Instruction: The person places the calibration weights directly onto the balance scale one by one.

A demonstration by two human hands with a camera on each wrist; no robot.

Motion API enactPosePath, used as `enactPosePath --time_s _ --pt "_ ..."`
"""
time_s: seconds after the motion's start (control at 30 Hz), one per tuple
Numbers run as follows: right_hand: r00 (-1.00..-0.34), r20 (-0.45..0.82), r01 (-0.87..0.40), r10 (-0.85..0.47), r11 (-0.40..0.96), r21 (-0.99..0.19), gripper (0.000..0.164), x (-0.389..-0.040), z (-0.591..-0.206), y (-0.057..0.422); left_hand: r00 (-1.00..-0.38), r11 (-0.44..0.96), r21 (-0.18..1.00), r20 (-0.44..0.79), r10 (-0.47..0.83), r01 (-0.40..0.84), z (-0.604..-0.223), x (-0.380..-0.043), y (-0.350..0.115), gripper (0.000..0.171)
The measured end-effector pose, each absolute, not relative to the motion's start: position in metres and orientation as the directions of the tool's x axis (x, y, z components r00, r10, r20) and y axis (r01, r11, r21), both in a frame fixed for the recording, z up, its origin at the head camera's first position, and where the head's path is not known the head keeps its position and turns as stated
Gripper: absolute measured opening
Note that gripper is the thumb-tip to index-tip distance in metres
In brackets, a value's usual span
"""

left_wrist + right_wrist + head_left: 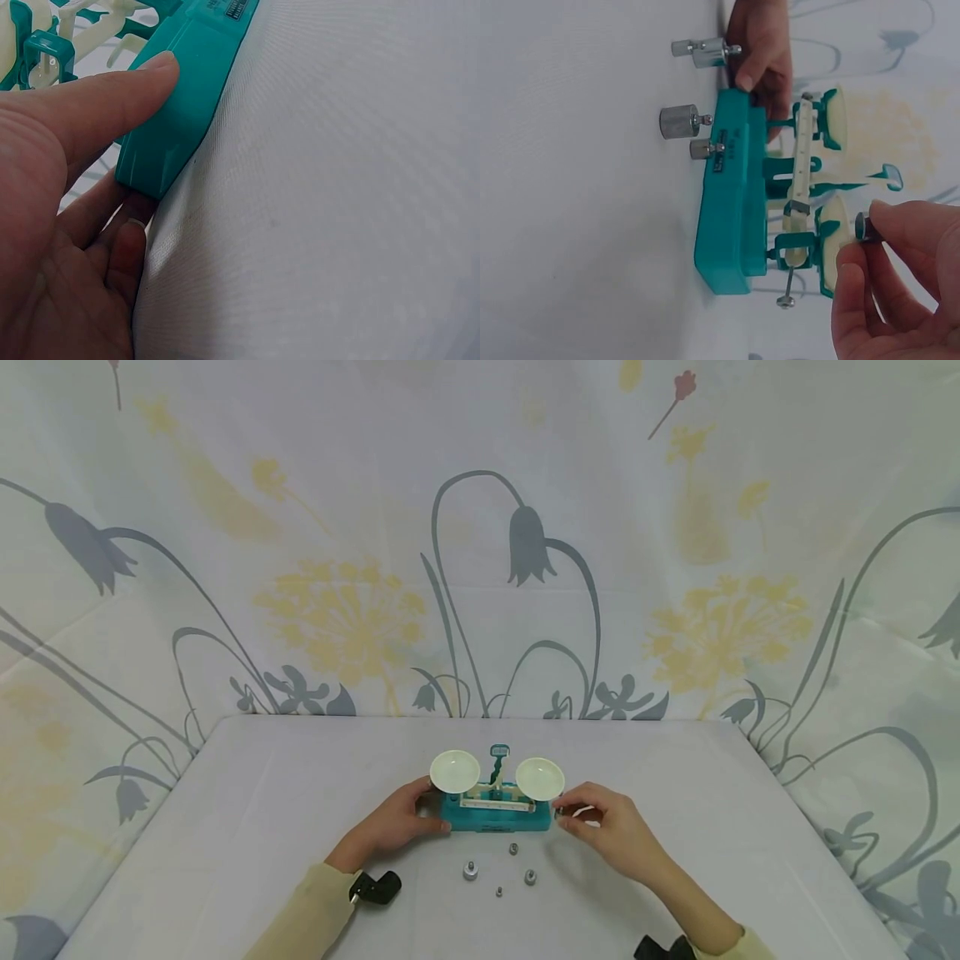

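A green balance scale [495, 821] stands on the table [675, 760]. The left hand [397, 822] grips the scale's left end, its thumb on the front. The right hand [615, 831] pinches a small metal weight [868, 226] between its fingers, near the scale's right pan [540, 779]. Four more weights [470, 872] stand in front of the scale. The weights look hard, smooth and heavy for their size, so they might slip; pinch their sides or top knobs [706, 119]. The scale looks like light, stiff plastic. Its thin beam [497, 805] might snap, so hold the base [191, 82].

White tabletop [660, 777] — flower-printed cloth [480, 560] behind it
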State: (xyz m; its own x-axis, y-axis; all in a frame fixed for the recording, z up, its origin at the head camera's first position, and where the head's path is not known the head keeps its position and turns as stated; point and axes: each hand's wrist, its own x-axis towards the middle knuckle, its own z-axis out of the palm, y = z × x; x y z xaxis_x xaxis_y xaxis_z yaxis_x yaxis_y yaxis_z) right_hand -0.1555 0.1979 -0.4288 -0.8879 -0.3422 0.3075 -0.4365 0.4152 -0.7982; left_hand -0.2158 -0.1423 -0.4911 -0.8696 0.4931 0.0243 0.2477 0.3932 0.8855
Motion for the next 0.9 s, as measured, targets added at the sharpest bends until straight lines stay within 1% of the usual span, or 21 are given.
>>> enactPosePath --time_s 0.33,0.67,0.9 --pt "-0.884 0.336 -0.455 -0.325 0.435 -0.777 0.019 -0.161 -0.42 0.2 -0.869 0.389 0.887 0.026 0.494 0.248 -0.49 -0.215 -0.141 0.069" --pt "-0.884 0.332 -0.457 -0.327 0.464 -0.759 0.019 -0.171 -0.412 0.201 -0.863 0.385 0.886 0.033 0.504 0.258 -0.488 -0.215 -0.141 0.067" --pt "-0.895 0.307 -0.437 -0.323 0.505 -0.744 0.019 -0.179 -0.409 0.2 -0.865 0.399 0.881 0.023 0.501 0.254 -0.49 -0.215 -0.141 0.068"
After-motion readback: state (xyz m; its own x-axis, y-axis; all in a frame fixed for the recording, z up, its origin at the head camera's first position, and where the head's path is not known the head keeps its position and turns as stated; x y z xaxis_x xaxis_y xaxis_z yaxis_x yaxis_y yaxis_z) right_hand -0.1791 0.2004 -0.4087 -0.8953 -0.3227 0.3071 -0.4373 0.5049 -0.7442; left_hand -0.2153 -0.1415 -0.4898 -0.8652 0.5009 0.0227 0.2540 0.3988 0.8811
